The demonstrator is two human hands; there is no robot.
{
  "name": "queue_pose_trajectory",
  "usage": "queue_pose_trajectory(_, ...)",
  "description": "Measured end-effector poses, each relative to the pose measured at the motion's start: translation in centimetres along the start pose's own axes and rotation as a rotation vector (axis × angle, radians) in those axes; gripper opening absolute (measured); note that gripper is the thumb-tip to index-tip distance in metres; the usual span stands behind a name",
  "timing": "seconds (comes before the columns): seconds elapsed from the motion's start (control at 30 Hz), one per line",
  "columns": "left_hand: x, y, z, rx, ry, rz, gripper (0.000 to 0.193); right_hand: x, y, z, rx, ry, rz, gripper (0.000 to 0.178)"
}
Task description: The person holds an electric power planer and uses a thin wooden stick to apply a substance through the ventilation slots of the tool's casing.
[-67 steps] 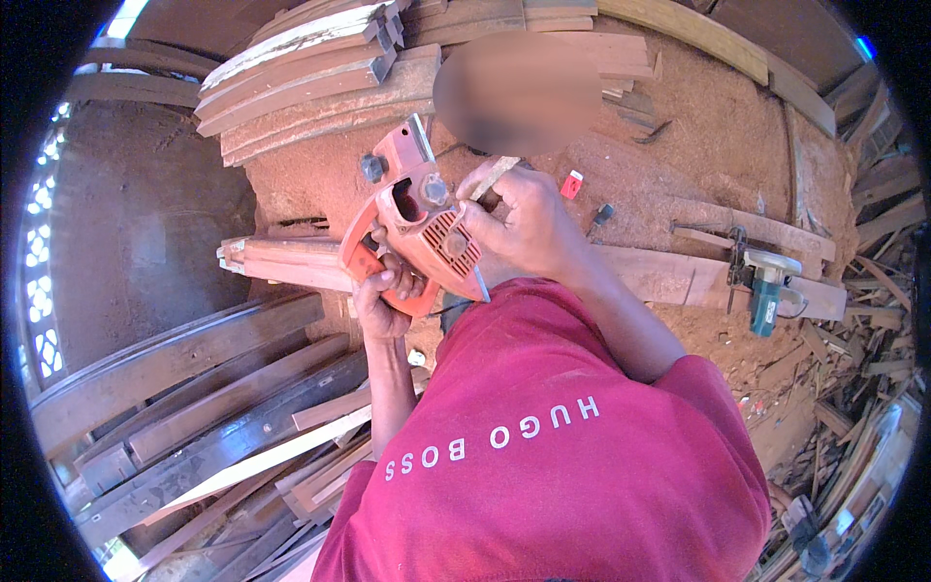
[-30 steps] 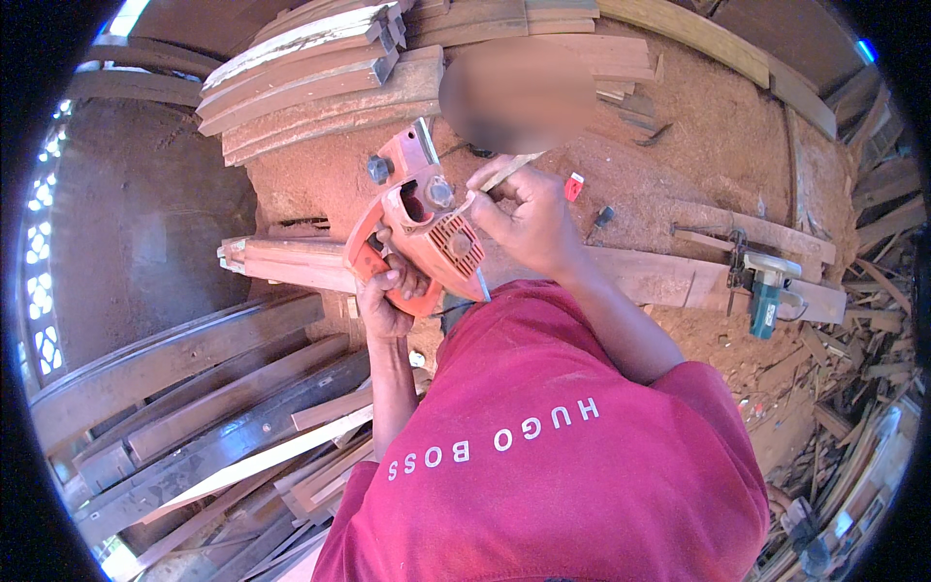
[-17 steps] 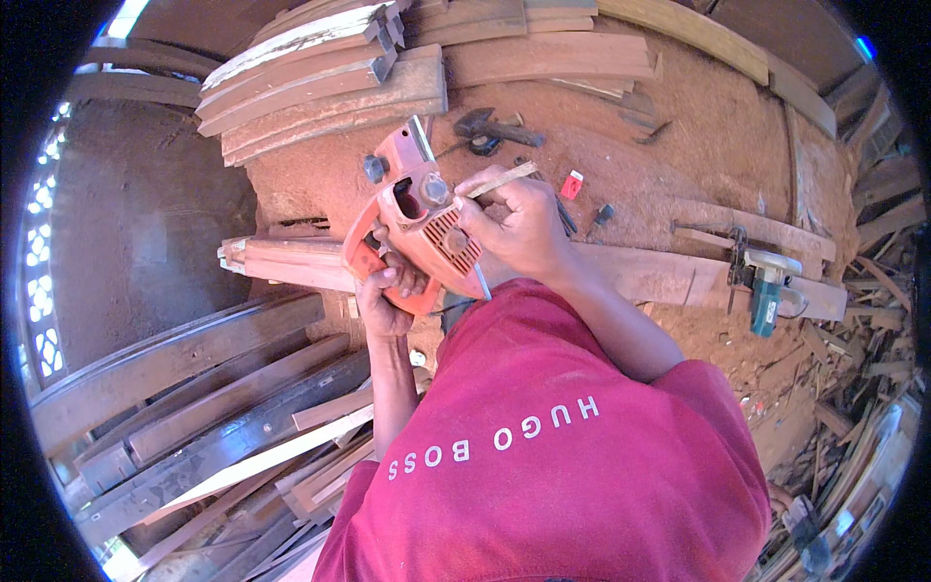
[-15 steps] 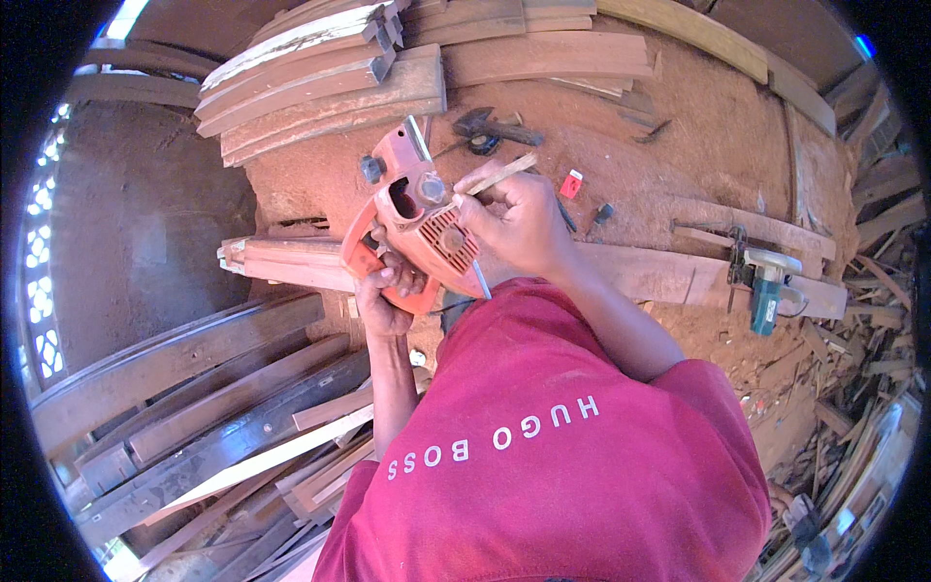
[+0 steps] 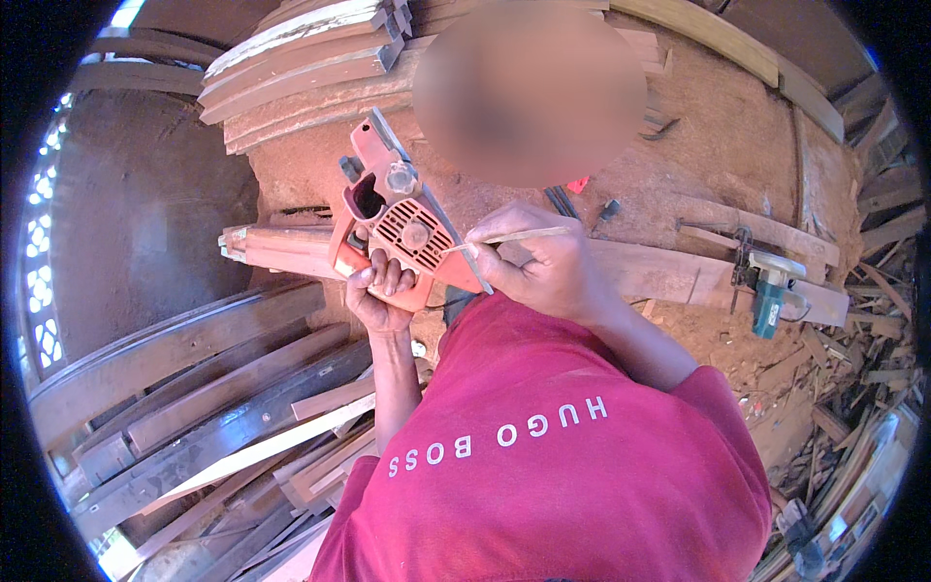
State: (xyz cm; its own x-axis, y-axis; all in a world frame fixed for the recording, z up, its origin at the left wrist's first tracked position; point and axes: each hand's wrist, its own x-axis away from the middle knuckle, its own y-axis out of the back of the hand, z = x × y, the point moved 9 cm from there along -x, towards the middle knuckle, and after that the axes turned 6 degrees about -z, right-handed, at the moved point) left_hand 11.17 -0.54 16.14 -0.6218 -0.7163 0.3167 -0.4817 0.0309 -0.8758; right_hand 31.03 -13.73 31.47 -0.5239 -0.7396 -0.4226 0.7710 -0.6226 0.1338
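My left hand (image 5: 383, 293) is closed round the handle of an orange-red electric planer (image 5: 369, 147), which is tilted with its vented side up. Next to the vents are a round knob and a dark opening, with the flat metal sole along the right edge. My right hand (image 5: 543, 262) pinches a thin wooden stick (image 5: 529, 234). The stick's narrow end reaches to the slotted vents (image 5: 415, 233); whether it touches them I cannot tell.
A teal circular saw (image 5: 768, 301) rests on a long plank (image 5: 650, 274) at the right. Stacked boards (image 5: 305, 73) lie far left, with more timber (image 5: 233, 388) near left. Wood scraps (image 5: 878, 291) pile up at far right. A blurred patch hides the upper middle.
The planer has shifted slightly left and turned its vented side more upward. My right hand has come nearer to me, and the stick's end has moved along the vents. A blurred patch now covers the upper middle.
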Motion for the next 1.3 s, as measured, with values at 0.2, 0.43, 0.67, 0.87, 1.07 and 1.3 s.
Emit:
queue_pose_trajectory(0.2, -0.1, 1.2, -0.2, -0.003, 0.007, 0.01, 0.007, -0.2, -0.7, 0.9, 0.031, 0.123, 0.029, 0.016)
queue_pose_trajectory(0.43, 0.1, 0.1, -0.2, -0.043, -0.011, 0.014, 0.023, 0.1, -1.4, 1.1, 0.058, 0.096, 0.095, 0.018)
queue_pose_trajectory(0.67, 0.0, -0.1, -0.5, -0.094, -0.005, -0.013, 0.008, 0.4, -1.9, 1.5, 0.099, 0.164, 0.102, 0.02)
queue_pose_trajectory(0.87, -0.2, -0.1, -0.4, -0.133, -0.003, -0.037, 0.011, 0.6, -2.0, 0.8, 0.086, 0.145, 0.1, 0.019)
queue_pose_trajectory(1.07, -0.3, 0.2, -0.1, -0.072, 0.019, -0.008, 0.013, -0.3, -0.9, -0.8, 0.053, -0.134, 0.082, 0.013)
queue_pose_trajectory(1.3, -0.9, -0.2, 1.1, 0.048, 0.013, 0.098, 0.014, -0.1, -0.9, 1.1, -0.072, 0.116, 0.036, 0.014)
